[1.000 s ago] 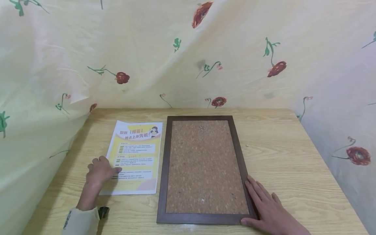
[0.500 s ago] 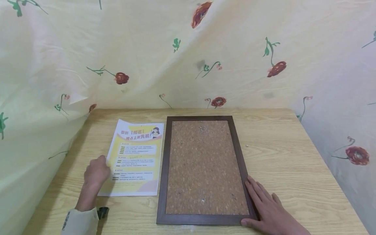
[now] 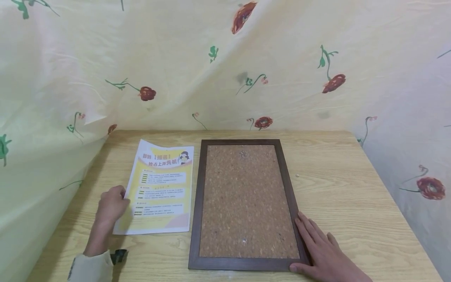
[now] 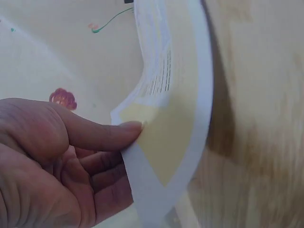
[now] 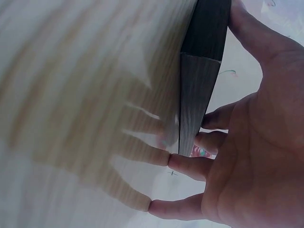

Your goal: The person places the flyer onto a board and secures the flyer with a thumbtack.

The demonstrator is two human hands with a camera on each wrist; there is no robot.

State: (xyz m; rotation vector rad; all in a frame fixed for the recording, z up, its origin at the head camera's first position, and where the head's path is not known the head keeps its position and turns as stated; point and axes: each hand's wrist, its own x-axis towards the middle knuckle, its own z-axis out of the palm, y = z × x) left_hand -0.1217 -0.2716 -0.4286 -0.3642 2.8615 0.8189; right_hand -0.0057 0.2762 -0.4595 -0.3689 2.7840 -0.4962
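Observation:
My left hand [image 3: 110, 206] pinches the left edge of a printed poster sheet [image 3: 160, 176] between thumb and fingers. In the left wrist view the thumb lies on the sheet's yellow corner area [image 4: 164, 128], and the paper bows upward in a curve. The dark-framed corkboard [image 3: 246, 196] lies flat to the right of the poster. At its lower right corner rests my right hand [image 3: 325, 252], with thumb on the near edge and extended fingers along the right side. The right wrist view shows the frame's side [image 5: 197, 90] and fingertips touching the tabletop.
The wood-grain table [image 3: 352, 188] ends at a flower-patterned cloth [image 3: 176, 58] behind and at both sides. A tiny clear pushpin-like piece [image 3: 297, 176] lies right of the board. A black piece [image 3: 118, 256] sits at the left wrist.
The left hand went from spread fingers over the poster's edge to pinching it. The poster has shifted slightly left and its upper left corner has lifted. The right hand stays in place.

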